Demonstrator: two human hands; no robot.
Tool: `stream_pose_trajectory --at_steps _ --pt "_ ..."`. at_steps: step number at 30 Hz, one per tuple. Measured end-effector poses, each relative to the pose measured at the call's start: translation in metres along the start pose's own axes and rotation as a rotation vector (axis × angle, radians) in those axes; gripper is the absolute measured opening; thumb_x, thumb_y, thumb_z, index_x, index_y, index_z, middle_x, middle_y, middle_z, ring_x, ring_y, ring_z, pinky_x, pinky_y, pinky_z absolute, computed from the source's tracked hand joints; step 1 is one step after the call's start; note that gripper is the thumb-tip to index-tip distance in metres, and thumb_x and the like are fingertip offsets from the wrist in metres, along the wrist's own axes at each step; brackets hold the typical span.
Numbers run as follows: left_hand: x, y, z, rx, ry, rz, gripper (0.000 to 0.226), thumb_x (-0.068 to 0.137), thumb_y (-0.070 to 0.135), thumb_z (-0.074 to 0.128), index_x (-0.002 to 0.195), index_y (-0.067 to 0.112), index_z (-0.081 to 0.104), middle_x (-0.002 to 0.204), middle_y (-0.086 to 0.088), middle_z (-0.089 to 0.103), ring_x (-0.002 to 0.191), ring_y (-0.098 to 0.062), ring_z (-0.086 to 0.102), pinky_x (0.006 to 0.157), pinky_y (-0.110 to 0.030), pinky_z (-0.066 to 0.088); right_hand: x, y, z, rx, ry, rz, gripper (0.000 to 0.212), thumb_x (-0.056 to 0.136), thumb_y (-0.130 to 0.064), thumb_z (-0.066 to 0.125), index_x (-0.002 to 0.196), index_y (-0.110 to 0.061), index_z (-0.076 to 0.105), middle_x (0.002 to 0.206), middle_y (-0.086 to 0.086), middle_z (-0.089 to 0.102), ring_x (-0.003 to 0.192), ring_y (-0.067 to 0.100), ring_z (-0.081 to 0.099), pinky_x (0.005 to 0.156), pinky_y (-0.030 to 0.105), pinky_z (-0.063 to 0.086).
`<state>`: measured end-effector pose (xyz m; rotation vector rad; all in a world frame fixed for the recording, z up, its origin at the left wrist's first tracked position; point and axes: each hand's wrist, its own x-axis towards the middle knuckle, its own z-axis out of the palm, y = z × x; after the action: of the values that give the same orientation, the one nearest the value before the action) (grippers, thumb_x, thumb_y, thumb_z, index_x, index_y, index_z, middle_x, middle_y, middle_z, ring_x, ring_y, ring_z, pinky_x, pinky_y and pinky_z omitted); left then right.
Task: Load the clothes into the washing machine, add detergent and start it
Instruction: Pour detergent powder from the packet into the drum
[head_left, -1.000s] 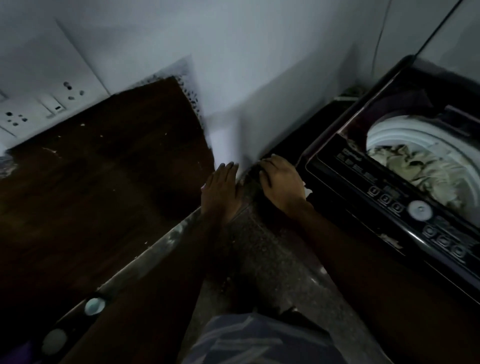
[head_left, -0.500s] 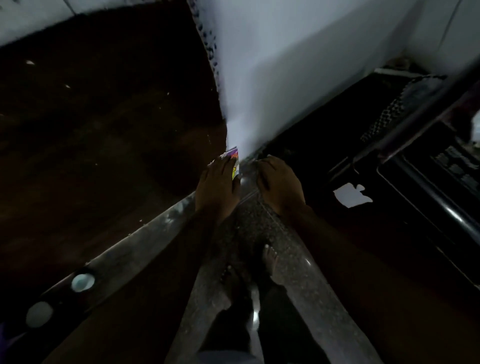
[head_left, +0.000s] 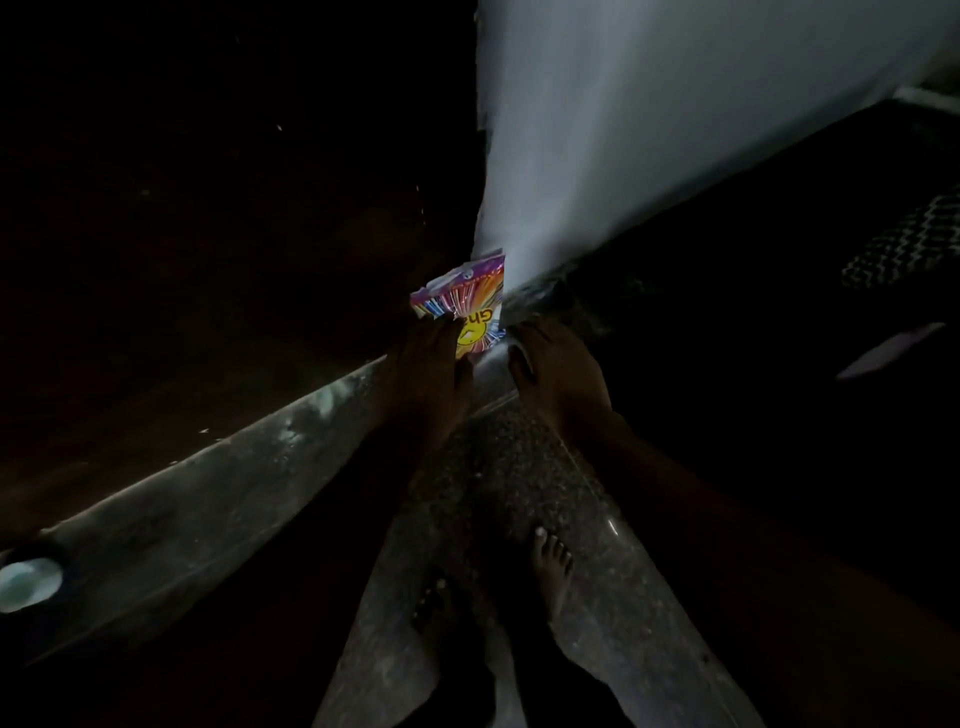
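Detergent packet at foot of white wall, left hand on it

Lighting very dim; detail limited.

Surroundings: white wall fills the upper right, ending in a vertical corner edge. Left of that edge, a dark panel, almost black. Below the panel a grey stone ledge runs from the wall's foot out toward the lower left; a pale round object sits at its far end, well apart from the wall, identity unclear. Speckled floor stretches from the wall's foot toward the camera, with two bare feet on it. Right of the wall's base, a patterned mat lies in deep shadow.

Task item: detergent packet, multicoloured with a yellow patch, stands roughly upright right at the wall's corner edge, just above its foot. Nothing in front of it except the hand.

Left hand: fingers closed over the packet's lower-left part, grasping it.

Right hand: just beside the packet, below the wall's foot. Fingers bent loosely downward, thumb spread, grasping nothing visible; contact with the ledge cannot be told.
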<state>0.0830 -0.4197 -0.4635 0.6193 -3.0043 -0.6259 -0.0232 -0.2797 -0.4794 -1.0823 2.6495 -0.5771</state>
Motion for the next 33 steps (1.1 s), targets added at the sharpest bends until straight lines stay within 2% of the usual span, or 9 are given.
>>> stream_pose_trajectory --at_steps 4,10,15,19,24,28,31,33 --pt "0.028 -0.024 0.042 0.001 -0.004 -0.010 0.051 0.101 0.032 0.048 0.146 0.009 0.042 0.150 -0.012 0.042 0.141 -0.030 0.035 0.113 -0.045 0.027 0.037 0.019 0.041 -0.003 0.038 -0.038 0.035 0.092 -0.020 0.052 0.124 -0.009 0.059 0.120 0.012 0.063 0.111 0.032 0.057 0.092 0.042 0.049" --pt "0.066 -0.056 0.090 -0.006 0.086 -0.051 0.050 0.095 0.024 0.060 0.138 0.002 0.050 0.142 -0.022 0.049 0.134 -0.040 0.044 0.106 -0.054 0.040 0.085 0.050 0.086 0.000 0.037 -0.063 0.038 0.093 -0.019 0.053 0.129 -0.006 0.056 0.120 0.014 0.062 0.111 0.031 0.056 0.093 0.040 0.047" --pt "0.094 -0.075 0.118 0.046 0.096 -0.116 0.052 0.098 0.033 0.051 0.144 0.011 0.043 0.151 -0.014 0.040 0.139 -0.034 0.037 0.109 -0.050 0.034 0.124 0.070 0.108 -0.042 0.066 -0.054 0.045 0.092 -0.020 0.055 0.135 -0.008 0.048 0.130 0.011 0.056 0.115 0.028 0.053 0.096 0.040 0.046" --pt "0.103 -0.082 0.130 0.091 0.068 -0.141 0.055 0.097 0.036 0.050 0.147 0.016 0.038 0.156 -0.011 0.031 0.144 -0.031 0.028 0.113 -0.049 0.029 0.146 0.074 0.116 -0.087 0.089 -0.060 0.054 0.088 -0.013 0.057 0.140 -0.006 0.043 0.143 0.015 0.045 0.125 0.032 0.047 0.101 0.044 0.043" --pt "0.112 -0.082 0.125 0.089 0.088 -0.177 0.059 0.095 0.027 0.055 0.147 0.007 0.037 0.149 -0.020 0.039 0.138 -0.038 0.034 0.109 -0.049 0.031 0.160 0.074 0.120 -0.210 0.172 -0.068 0.049 0.087 -0.016 0.058 0.135 -0.009 0.046 0.130 0.011 0.052 0.113 0.031 0.050 0.090 0.042 0.040" --pt "0.127 -0.077 0.120 0.072 0.100 -0.238 0.051 0.092 0.024 0.060 0.138 0.004 0.047 0.139 -0.020 0.050 0.129 -0.039 0.044 0.101 -0.048 0.039 0.167 0.074 0.118 -0.328 0.209 -0.043 0.036 0.092 -0.016 0.048 0.127 -0.013 0.053 0.128 0.016 0.052 0.107 0.036 0.051 0.083 0.043 0.039" --pt "0.130 -0.074 0.122 0.078 0.097 -0.262 0.048 0.092 0.027 0.062 0.132 0.003 0.053 0.137 -0.020 0.052 0.125 -0.038 0.049 0.100 -0.049 0.040 0.170 0.074 0.116 -0.372 0.194 -0.048 0.033 0.091 -0.012 0.046 0.123 -0.014 0.055 0.131 0.014 0.051 0.112 0.037 0.047 0.086 0.043 0.037" --pt "0.129 -0.071 0.122 0.081 0.087 -0.278 0.047 0.091 0.023 0.063 0.133 0.003 0.053 0.140 -0.019 0.049 0.129 -0.039 0.045 0.103 -0.052 0.037 0.166 0.074 0.114 -0.350 0.172 -0.069 0.032 0.088 -0.008 0.049 0.118 -0.015 0.056 0.118 0.009 0.060 0.112 0.034 0.048 0.086 0.042 0.034"
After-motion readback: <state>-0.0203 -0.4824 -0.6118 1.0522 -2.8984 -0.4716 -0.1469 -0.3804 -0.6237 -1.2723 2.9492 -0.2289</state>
